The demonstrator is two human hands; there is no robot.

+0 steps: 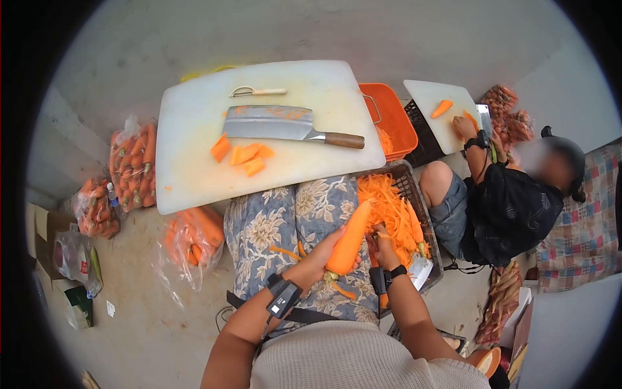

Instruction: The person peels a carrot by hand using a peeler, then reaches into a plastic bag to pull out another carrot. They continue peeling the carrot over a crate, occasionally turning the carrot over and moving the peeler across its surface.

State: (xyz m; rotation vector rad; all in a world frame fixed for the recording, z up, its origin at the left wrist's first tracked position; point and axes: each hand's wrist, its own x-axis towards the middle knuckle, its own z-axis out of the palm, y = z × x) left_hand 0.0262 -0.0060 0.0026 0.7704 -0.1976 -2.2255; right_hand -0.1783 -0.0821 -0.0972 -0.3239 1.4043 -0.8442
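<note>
Knit top (330, 356) lies nearest, behind the fingers. Those of the left hand (322, 255) grip a carrot (352, 238), its stem end near them, its tip pointing away. Just right of it, the right hand (387, 251) bends over peelings (389, 198) in a crate (406, 172); whether its fingers hold anything, I cannot tell. Ahead of the left fingers, a board (272, 176) carries a cleaver (269, 123), a peeler (259, 92) and chunks (243, 154).

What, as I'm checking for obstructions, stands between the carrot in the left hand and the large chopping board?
Nothing visible blocks the gap between the carrot in the left hand and the large chopping board. On the board itself, the knife lies with its handle pointing right.
</note>
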